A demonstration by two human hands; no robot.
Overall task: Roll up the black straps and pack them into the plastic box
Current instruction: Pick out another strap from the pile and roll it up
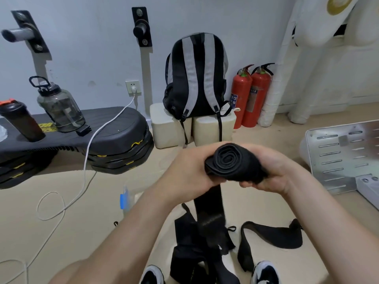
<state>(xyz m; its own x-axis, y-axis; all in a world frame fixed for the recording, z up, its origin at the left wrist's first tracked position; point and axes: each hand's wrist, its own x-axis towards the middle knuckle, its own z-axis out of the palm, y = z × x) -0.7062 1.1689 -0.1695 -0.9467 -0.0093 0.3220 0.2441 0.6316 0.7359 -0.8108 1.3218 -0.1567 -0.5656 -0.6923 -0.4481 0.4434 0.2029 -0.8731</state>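
Lying at six o'clock: a heap of loose straps (196, 238) sits between the shoes (152, 275), all unrolled and flat on the floor.
Five o'clock: one more strap (272, 234) sprawls on its own, just beside the heap and in no container.
Tail: a length of black webbing (209, 203) drops from the roll down to the heap, so this one isn't wound through yet.
Roll: the roll (229, 160) is dead centre, held up off the floor, spiral end showing, good and thick.
Left hand: the left hand (184, 171) has its fingers wrapped round the roll's left side, grasping it.
Right hand: the right hand (274, 167) cups the other side, thumb over and fingers under, clutching the same roll.
Progress: early, by my read. One strap is mostly wound, the others are untouched, and I can see nothing packed.
Plastic box: at eight o'clock a clear thing with a blue clip (125, 196) peeks out past the left forearm. It's probably the plastic box, but its contents are too hidden to call.
Ten o'clock: a smoky water jug (60, 107) with its lid on and a dark shaker bottle (20, 121) stand on a black step platform (114, 124). I can't read the fill level of either.
Twelve o'clock: a backpack (196, 76) stands upright on cream blocks (166, 124) at the wall.
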